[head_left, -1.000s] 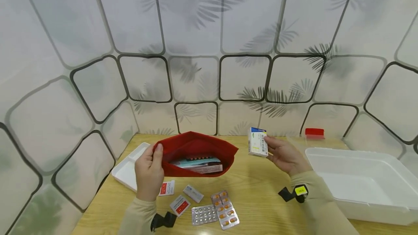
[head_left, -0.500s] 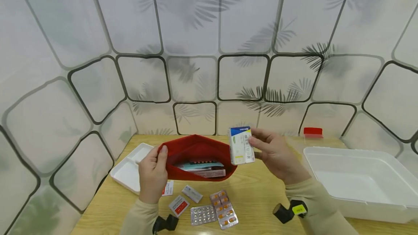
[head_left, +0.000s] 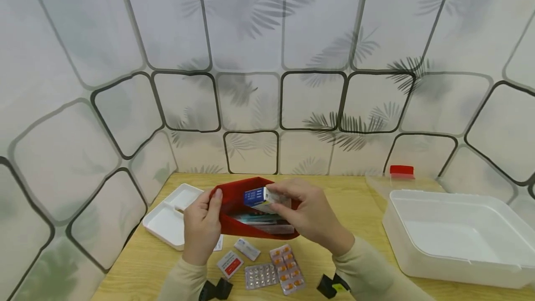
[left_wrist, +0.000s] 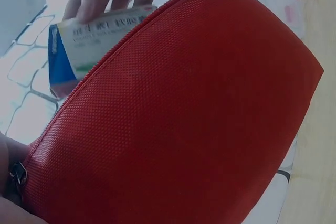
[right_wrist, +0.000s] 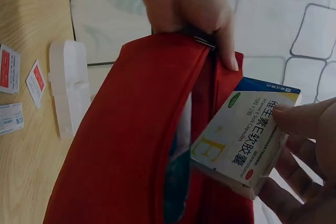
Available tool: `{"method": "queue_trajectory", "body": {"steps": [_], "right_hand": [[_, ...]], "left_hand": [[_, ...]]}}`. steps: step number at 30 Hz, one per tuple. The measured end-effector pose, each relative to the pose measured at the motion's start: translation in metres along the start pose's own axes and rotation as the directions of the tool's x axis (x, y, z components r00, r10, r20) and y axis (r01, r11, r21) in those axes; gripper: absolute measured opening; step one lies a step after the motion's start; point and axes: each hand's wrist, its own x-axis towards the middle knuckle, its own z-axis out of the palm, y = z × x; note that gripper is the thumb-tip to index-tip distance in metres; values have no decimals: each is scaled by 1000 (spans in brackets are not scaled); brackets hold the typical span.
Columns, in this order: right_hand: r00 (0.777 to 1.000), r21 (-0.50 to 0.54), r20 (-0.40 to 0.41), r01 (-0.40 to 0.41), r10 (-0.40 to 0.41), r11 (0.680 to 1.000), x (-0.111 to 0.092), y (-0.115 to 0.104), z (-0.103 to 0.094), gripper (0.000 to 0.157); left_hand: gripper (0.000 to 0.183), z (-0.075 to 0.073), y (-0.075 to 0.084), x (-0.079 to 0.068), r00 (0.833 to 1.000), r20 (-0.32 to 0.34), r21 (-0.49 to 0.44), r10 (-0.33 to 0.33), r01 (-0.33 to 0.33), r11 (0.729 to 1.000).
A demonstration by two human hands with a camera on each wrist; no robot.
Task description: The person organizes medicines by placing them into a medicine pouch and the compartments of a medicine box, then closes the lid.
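Observation:
My left hand point(head_left: 203, 226) grips the left end of a red zip pouch point(left_wrist: 189, 98), thumb over its rim by the zip pull. The pouch's mouth gapes wide, and packets, one of them teal point(right_wrist: 177, 187), lie inside. Between thumb and fingers my right hand point(head_left: 314, 215) pinches a white and blue medicine box point(right_wrist: 247, 135) labelled Vitamin E Soft Capsules. In the head view the box is tilted over the pouch opening, its blue end towards the left. The right wrist view puts its lower corner right at the opening.
Below the pouch lie a blister pack of orange capsules point(head_left: 287, 269), a silver blister pack point(head_left: 261, 276) and small red-and-white packets point(head_left: 230, 264). A white divided tray point(head_left: 165, 226) stands at left, a large white bin point(head_left: 455, 264) at right. A clear lid with a red clip point(head_left: 402, 170) is behind it.
My right hand has carried the medicine box leftwards from beside the pouch to over its mouth, turning the blue end left. The left hand and pouch have shifted slightly right and down.

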Motion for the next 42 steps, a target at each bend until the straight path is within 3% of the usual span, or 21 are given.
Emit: {"method": "queue_trajectory", "body": {"steps": [6, 15, 23, 29, 33, 37, 40, 42], "right_hand": [[989, -193, 25, 146, -144, 970, 2, 7, 8, 32], [966, -340, 118, 258, -231, 904, -3, 13, 23, 32], [973, -364, 167, 208, -156, 908, -5, 9, 31, 29], [972, -343, 186, 202, -145, 917, -8, 4, 31, 30], [976, -290, 102, 215, -194, 932, -13, 1, 16, 30], [966, -254, -100, 205, -237, 945, -20, 6, -10, 28], [960, -227, -232, 102, -155, 969, -28, 16, -28, 30], [965, -163, -256, 19, -61, 987, -35, 24, -36, 32]], "left_hand": [[22, 0, 3, -1, 1000, 0, 21, 5, -5, 1000], [20, 0, 7, -3, 998, -38, 36, 42, -40, 999], [17, 2, 13, -5, 995, -17, -8, 94, -94, 996], [19, 0, 14, -4, 998, -30, -4, 60, -60, 998], [22, -3, 14, -1, 999, -39, -49, -4, 2, 999], [28, -8, 14, 2, 996, -16, -140, -89, 86, 986], [31, -11, 14, 4, 989, -5, -200, -145, 141, 969], [34, -12, 14, 4, 984, 1, -255, -178, 172, 951]]}}
